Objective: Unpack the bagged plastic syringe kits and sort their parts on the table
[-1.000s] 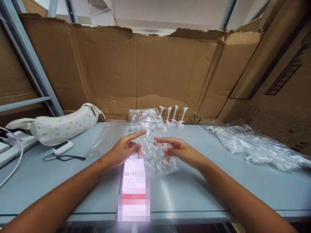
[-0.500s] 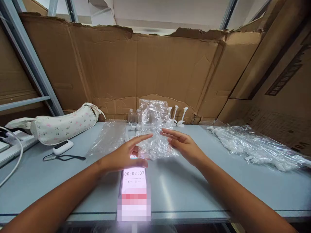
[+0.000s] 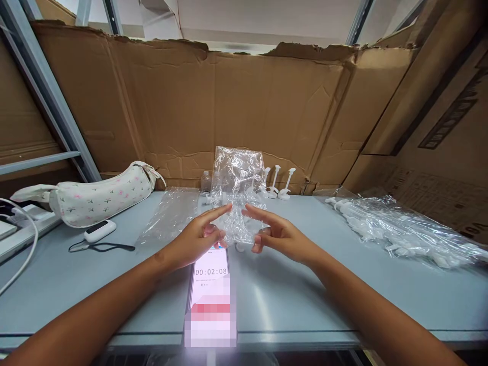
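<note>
A crumpled clear plastic bag [image 3: 240, 175] stands up at the middle of the shelf, in front of the cardboard. My left hand [image 3: 202, 234] is at its lower left, index finger stretched forward and thumb apart. Mirroring it at the lower right, my right hand [image 3: 280, 231] has its index finger out and the other fingers curled loosely. Both index fingertips overlap the bag in view; whether they touch it I cannot tell. A small clear bottle [image 3: 206, 183] stands behind, left of the bag. Several white stemmed pieces with round bases [image 3: 284, 185] stand right of it.
A lit phone [image 3: 209, 290] showing a timer lies in front. A flat clear bag [image 3: 170, 213] lies left of centre. Farther left are a patterned white pouch [image 3: 104, 195], a small white device [image 3: 99, 231] and a cable. A large bag of white pieces [image 3: 400, 231] lies right.
The crumpled bag has shifted slightly back and stands taller. My hands have come closer together, their fingers more curled. The phone timer went from 2:07 to 2:08.
</note>
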`<state>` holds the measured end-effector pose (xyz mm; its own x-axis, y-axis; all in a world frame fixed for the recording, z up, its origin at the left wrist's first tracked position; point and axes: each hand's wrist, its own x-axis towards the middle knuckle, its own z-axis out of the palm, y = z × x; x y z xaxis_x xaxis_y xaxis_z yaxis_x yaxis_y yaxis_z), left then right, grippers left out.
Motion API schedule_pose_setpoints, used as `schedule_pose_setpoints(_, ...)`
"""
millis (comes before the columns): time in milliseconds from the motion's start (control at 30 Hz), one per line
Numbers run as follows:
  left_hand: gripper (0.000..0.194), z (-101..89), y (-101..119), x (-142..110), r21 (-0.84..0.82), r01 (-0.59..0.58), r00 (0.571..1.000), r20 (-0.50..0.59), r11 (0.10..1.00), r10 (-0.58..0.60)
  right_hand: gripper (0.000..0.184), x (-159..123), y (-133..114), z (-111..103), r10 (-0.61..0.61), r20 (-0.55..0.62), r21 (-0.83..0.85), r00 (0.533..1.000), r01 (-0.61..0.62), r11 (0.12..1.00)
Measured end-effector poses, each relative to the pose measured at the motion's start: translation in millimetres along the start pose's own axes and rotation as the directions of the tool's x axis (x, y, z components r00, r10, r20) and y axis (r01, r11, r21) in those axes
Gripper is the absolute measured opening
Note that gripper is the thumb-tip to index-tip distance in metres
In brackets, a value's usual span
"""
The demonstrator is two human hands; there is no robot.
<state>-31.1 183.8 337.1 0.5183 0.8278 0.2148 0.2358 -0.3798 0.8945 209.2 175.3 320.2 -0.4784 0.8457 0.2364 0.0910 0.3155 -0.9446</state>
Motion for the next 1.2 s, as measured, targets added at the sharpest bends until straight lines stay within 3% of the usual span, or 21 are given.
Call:
schedule_pose_setpoints(200, 0.054, -5.9, 15, -2, 0.081, -0.049, 0.999, -0.02, 0.996, 0.05, 0.06, -1, -3, -2, -0.014, -0.001, -0.014, 1.0, 0.014, 1.0)
schedule_pose_setpoints(333, 0.057, -25.2, 15, -6, 0.098, -0.052, 0.996, -0.063, 0.994, 0.058, 0.056, -2, -6, -8, -0.042, -0.093, -0.052, 0.995, 0.037, 0.998)
schedule_pose_setpoints(533, 0.059, -87.2, -6, -28, 0.228, 0.12, 0.95, -0.31, 0.966, -0.045, 0.041, 8, 1, -27, -0.1, -0.325, -0.309, 0.94, -0.006, 0.951)
schedule_pose_setpoints(667, 0.057, -116.3, -30, -39, 0.362, 0.287, 0.924, -0.348, 0.887, -0.157, 0.034, 21, 7, -33, -0.128, -0.373, -0.388, 0.919, -0.029, 0.921)
schedule_pose_setpoints(767, 0.05, -126.8, -49, -42, 0.491, 0.268, 0.949, -0.283, 0.829, -0.14, 0.031, 33, 7, -33, -0.175, -0.332, -0.502, 0.927, -0.017, 0.865)
schedule_pose_setpoints(900, 0.056, -132.8, -58, -45, 0.587, 0.312, 0.95, -0.204, 0.747, -0.236, 0.03, 57, 7, -33, -0.184, -0.202, -0.741, 0.962, -0.027, 0.67)
schedule_pose_setpoints(1000, 0.061, -134.3, -57, -50, 0.686, 0.361, 0.932, -0.241, 0.631, -0.271, 0.036, 82, 8, -31, -0.117, -0.165, -0.921, 0.979, -0.11, 0.374)
schedule_pose_setpoints(1100, 0.06, -134.0, -58, -54, 0.777, 0.394, 0.919, -0.346, 0.49, -0.191, 0.039, 110, 9, -26, -0.037, -0.171, -0.979, 0.985, -0.166, 0.114)
schedule_pose_setpoints(1200, 0.058, -129.2, -61, -54, 0.827, 0.352, 0.925, -0.379, 0.438, -0.029, 0.042, 134, 13, -21, 0.015, -0.137, -0.988, 0.991, -0.137, 0.064)
